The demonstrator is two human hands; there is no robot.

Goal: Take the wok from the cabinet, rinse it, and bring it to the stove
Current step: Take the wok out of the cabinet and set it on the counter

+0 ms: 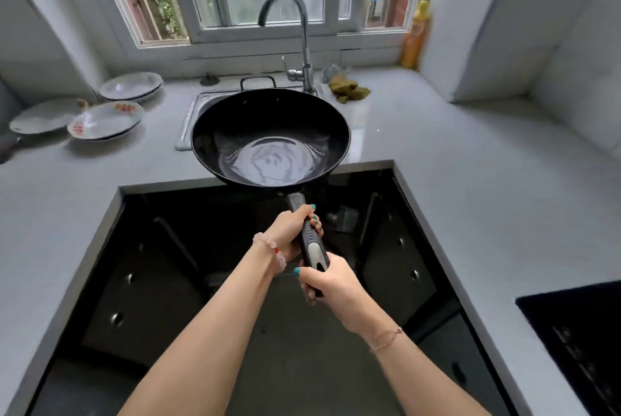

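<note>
Right now the round black wok (270,137), glossy inside, hangs over the steel sink (196,106); both hands' fingers curl around its long black handle (311,244), left hand (290,231) ahead of right hand (331,281); pale smooth counter (437,153) surrounds, curved chrome tap (304,42) behind.

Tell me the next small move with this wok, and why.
Probably tip the wok forward and pour it out over the sink. What looks like rippling water sits in its bottom, no stream shows from the faucet, and the left hand and right hand both hold the handle, so a tilt looks steady. The stove lies to the right.
</note>
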